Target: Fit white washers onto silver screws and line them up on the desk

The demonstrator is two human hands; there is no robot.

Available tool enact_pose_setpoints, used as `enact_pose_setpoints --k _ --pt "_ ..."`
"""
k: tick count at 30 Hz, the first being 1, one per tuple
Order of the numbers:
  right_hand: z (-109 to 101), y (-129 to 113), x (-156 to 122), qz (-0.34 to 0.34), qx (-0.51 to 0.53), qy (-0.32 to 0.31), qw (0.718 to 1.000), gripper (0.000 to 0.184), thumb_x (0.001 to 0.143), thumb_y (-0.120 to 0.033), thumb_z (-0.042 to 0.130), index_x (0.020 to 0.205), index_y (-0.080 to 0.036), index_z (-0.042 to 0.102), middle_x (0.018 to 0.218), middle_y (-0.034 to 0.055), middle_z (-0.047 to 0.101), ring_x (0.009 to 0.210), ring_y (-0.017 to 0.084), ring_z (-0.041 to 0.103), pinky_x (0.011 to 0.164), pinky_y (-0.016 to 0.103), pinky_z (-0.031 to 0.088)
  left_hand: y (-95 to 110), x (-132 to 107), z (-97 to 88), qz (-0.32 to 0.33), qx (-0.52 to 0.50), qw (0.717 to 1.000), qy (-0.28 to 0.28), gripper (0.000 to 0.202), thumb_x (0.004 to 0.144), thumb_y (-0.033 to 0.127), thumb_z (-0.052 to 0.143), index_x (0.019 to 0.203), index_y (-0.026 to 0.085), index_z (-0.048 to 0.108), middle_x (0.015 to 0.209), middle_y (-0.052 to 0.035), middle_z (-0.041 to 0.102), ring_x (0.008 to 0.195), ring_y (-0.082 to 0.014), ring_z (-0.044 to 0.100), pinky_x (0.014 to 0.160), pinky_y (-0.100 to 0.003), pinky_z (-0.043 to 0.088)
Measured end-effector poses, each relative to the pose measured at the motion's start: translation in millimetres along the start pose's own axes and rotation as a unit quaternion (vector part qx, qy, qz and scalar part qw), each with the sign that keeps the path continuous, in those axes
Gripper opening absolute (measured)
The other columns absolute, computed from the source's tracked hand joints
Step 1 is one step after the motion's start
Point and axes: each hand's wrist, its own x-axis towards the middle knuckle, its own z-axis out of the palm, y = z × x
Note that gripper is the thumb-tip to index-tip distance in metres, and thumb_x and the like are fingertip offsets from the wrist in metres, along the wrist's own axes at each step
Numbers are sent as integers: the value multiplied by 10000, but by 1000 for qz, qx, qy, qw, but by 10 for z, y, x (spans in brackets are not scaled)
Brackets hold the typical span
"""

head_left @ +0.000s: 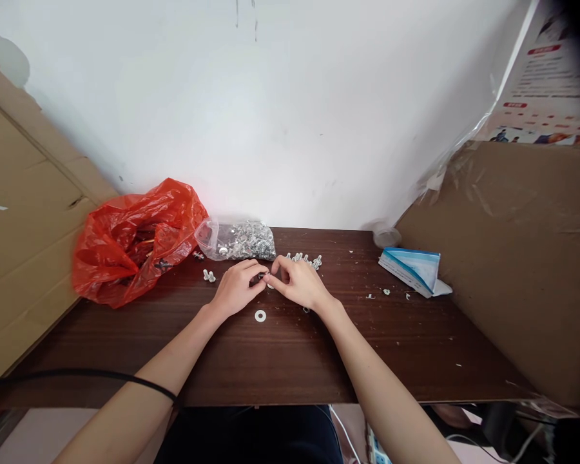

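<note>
Over the middle of the table, my left hand (239, 285) and my right hand (300, 281) meet at the fingertips. Both are closed in a pinch around something small, mostly hidden by the fingers; its kind cannot be made out. A flat white washer (260, 316) lies on the table just below the hands. Left of my left hand stand two metal bolts (209, 276). Several more bolts (312, 260) are grouped behind my right hand, partly covered by it. A small ring-shaped piece (306, 310) lies beneath my right wrist.
A clear bag of small metal parts (251, 241) lies behind the hands, beside an open red plastic bag (135, 245). Cardboard (507, 258) stands on the right, near a blue-and-white packet (410, 269). A black cable (77, 372) crosses my left forearm.
</note>
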Motion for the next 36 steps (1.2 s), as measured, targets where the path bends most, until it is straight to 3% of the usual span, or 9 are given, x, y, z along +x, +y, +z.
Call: enact_pose_setpoints --k 2,5,10,14,19,21,24,30,36 --pt "8 -1 0 -20 -1 -14 1000 329 924 -451 436 777 -185 562 561 -24 522 521 98 434 558 210 248 -10 0 6 2 5 1000 -5 91 844 169 551 818 166 638 746 6 529 650 -102 458 604 -216 359" --pt "14 -8 0 -11 1 -8 1000 515 979 -454 264 641 -164 522 565 3 519 524 98 439 560 223 249 -14 1 9 -2 7 1000 -2 90 838 164 552 808 163 637 748 3 534 652 -103 462 610 -220 365" --pt "20 -19 0 -8 -1 2 1000 303 876 -491 519 872 -190 554 582 -36 533 519 95 437 552 208 244 -6 1 1 -2 -4 1000 -7 101 827 147 559 845 174 654 769 1 546 660 -103 468 607 -216 367" --pt "28 -12 -1 -16 -17 -7 1000 453 974 -441 301 688 -170 524 585 -3 529 533 96 438 563 219 249 1 -3 -6 -9 7 1000 -5 102 836 165 554 781 161 639 751 -2 538 658 -104 467 601 -214 363" --pt "28 -17 -3 -13 -24 -6 1000 291 892 -481 497 877 -195 550 580 -37 529 533 102 450 560 209 251 0 -5 -5 -4 4 1000 -16 91 822 147 568 834 176 653 769 3 546 679 -105 470 613 -214 366" --pt "39 -23 -1 -20 -40 -13 999 286 926 -436 446 828 -188 551 606 -22 544 546 101 461 562 213 247 4 -2 -4 0 15 1000 -19 89 820 146 564 801 175 646 752 3 539 681 -109 467 614 -218 362" --pt "49 -34 1 -21 -46 -17 999 432 978 -431 304 715 -176 534 623 4 555 561 101 469 568 219 247 8 1 -4 -6 19 1000 -12 119 833 164 545 741 162 620 736 -1 530 667 -110 461 604 -223 356" --pt "40 -49 -1 -18 -44 -25 999 362 901 -516 467 778 -187 554 596 -16 540 543 101 452 562 213 247 -14 -1 1 -2 5 1000 -18 98 806 129 560 778 177 640 677 14 481 635 -110 434 592 -225 334" --pt "68 -22 2 -32 -27 -44 998 501 974 -466 305 663 -166 560 593 3 537 535 96 440 562 228 251 -21 2 19 12 -11 1000 -9 159 814 118 534 660 148 563 626 23 430 603 -101 401 580 -229 318"
